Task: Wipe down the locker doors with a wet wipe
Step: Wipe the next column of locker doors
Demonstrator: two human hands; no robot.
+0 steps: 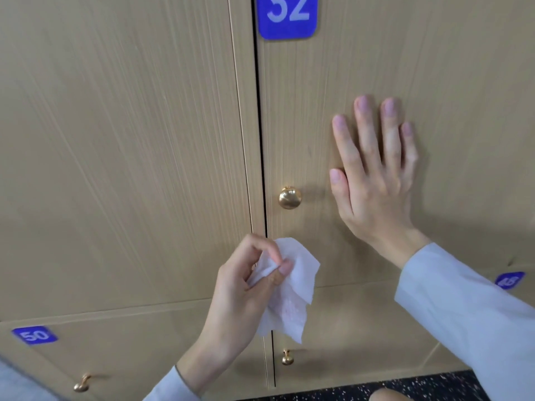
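Observation:
A light wood locker door (333,68) fills the right half of the view and carries a blue plate numbered 32 (287,15) and a brass knob (289,197). My right hand (373,180) lies flat on this door, fingers straight and pointing up, just right of the knob. Below the knob, my left hand (246,287) pinches a crumpled white wet wipe (292,299) between thumb and fingers. The wipe hangs down in front of the gap between the doors, and I cannot tell whether it touches the wood.
Another wood door (121,140) stands to the left. Lower lockers sit beneath: one with a blue plate 50 (34,335) and a knob (82,384), one with a knob (287,358), and a blue plate (509,280) at right. Dark speckled floor (419,386) runs along the bottom.

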